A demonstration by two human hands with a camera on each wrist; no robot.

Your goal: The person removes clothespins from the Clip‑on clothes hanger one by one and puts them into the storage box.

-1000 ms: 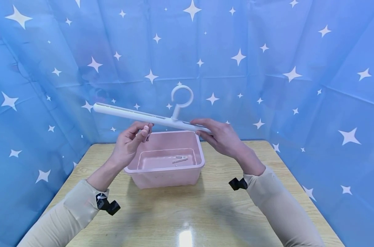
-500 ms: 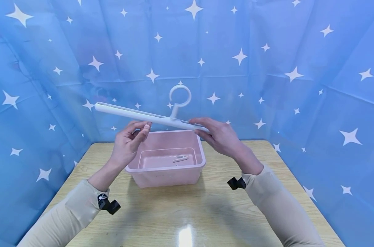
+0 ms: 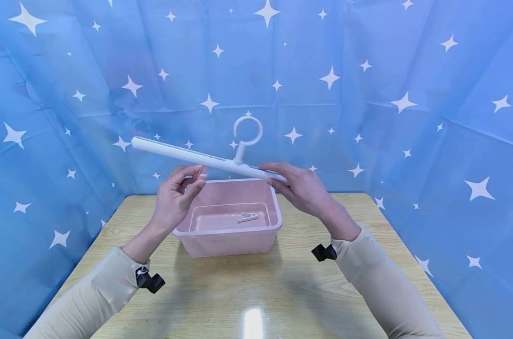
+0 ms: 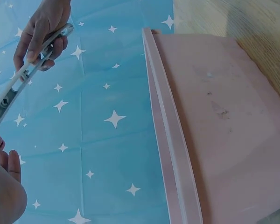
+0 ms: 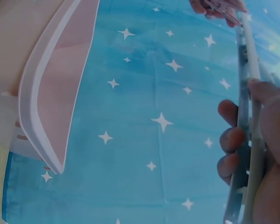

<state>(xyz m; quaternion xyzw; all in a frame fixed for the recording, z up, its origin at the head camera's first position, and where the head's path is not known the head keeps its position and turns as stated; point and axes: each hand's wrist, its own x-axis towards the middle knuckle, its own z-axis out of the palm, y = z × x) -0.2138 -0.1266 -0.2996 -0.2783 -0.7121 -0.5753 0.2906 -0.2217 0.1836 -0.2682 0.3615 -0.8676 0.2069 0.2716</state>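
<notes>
Beyond the right hand's [image 3: 300, 186] grip, white hanger bar [image 3: 188, 156] leftward.
</notes>
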